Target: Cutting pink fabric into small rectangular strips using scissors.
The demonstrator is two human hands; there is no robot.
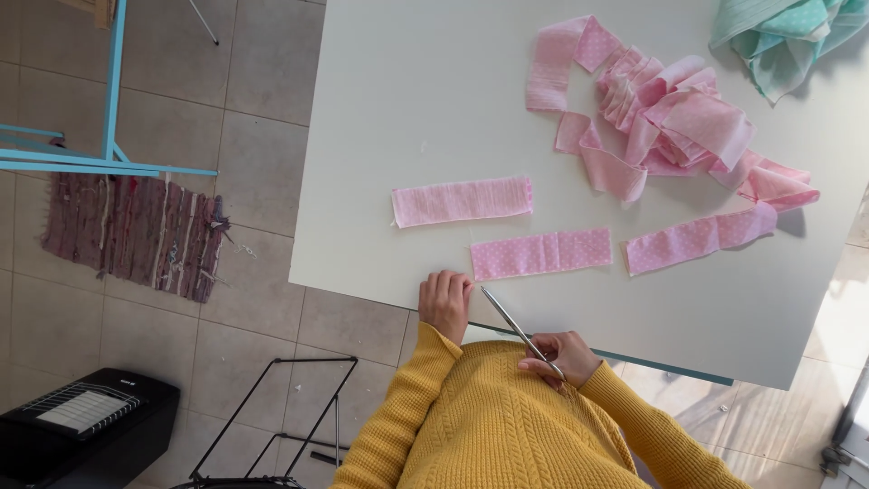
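My right hand (559, 359) is closed on a pair of metal scissors (509, 321), held close to my yellow sweater, blades pointing up-left over the table's near edge. My left hand (444, 303) rests with curled fingers on that edge of the white table (380, 136), holding nothing. Just beyond both hands lies a short pink dotted fabric strip (540, 254). A paler pink strip (462, 201) lies further in. To the right, a longer pink strip (697, 237) leads into a crumpled pile of pink fabric bands (670, 118).
Mint green fabric (786, 36) is bunched at the table's far right corner. On the tiled floor to the left are a woven rug (136, 231), a light blue metal frame (110, 127), a black heater (81, 421) and a black wire stand (272, 417).
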